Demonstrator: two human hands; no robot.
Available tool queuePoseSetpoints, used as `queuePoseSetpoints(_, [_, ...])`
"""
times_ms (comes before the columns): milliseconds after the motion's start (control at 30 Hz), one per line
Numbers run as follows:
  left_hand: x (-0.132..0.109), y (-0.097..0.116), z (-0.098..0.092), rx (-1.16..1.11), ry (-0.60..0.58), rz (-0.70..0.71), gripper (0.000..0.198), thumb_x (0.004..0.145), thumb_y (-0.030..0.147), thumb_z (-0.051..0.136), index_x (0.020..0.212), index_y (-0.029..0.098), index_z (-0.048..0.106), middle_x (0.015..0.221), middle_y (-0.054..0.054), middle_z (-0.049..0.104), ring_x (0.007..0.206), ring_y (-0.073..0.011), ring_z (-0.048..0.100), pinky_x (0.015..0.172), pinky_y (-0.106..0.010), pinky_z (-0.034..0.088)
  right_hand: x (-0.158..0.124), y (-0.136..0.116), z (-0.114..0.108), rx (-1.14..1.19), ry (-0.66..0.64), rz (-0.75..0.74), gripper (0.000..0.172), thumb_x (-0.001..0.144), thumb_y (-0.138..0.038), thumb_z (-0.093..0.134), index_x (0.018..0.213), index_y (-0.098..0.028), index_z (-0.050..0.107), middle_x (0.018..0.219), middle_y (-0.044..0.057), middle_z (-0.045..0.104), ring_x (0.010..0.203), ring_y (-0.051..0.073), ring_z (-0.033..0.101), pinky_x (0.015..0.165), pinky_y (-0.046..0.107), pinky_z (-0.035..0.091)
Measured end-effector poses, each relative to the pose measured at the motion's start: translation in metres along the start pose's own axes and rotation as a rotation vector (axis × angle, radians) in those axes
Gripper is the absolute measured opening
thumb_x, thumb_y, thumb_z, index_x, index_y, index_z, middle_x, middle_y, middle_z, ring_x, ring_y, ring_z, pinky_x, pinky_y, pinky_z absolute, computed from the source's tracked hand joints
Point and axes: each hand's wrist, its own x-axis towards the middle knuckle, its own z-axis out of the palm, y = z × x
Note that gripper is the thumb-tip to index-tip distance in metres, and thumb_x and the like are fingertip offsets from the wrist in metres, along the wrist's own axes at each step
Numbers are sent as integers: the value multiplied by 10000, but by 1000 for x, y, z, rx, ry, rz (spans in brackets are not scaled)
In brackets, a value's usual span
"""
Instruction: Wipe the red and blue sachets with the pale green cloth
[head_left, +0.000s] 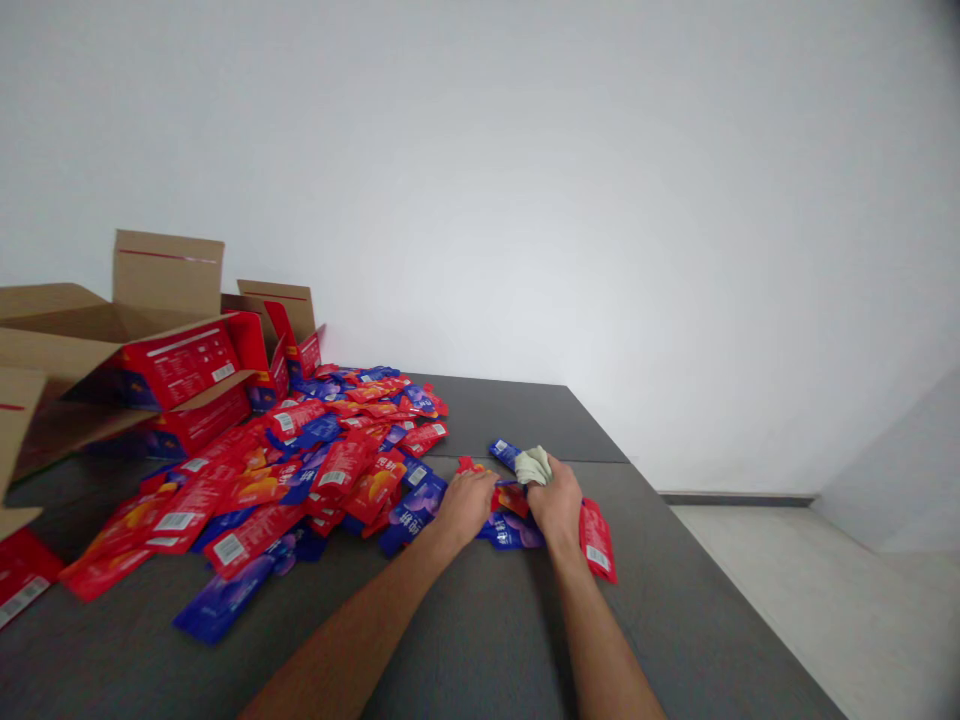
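My right hand (559, 503) is closed round a crumpled pale cloth (532, 466). Just left of it, my left hand (469, 502) has its fingers curled on a red pouch (511, 498) with an orange picture; part of that pouch is hidden by the hand. Below and between the hands lies a blue pouch (513, 532). Another blue pouch (504, 452) sticks out behind the cloth. To the right of my right hand, a red pouch (598, 542) lies flat, its barcode facing up.
A large heap of red and blue pouches (345, 468) spreads over the left of the dark table (465, 630). Opened cardboard boxes (184, 365) stand behind it on the far left. A white wall (525, 200) backs the table, whose right edge drops to a pale floor (757, 570).
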Motion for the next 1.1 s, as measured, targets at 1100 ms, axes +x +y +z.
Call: queuePoseSetpoints(1100, [-61, -12, -48, -1412, 134, -147, 841, 550, -61, 592, 1329, 253, 610, 1289, -80, 661, 1162, -243, 596, 953, -325, 477, -57, -90, 10, 420, -242, -454, 417, 850, -142, 577, 1240, -265, 658, 1165, 76, 673, 1065, 259, 604, 944, 415, 499])
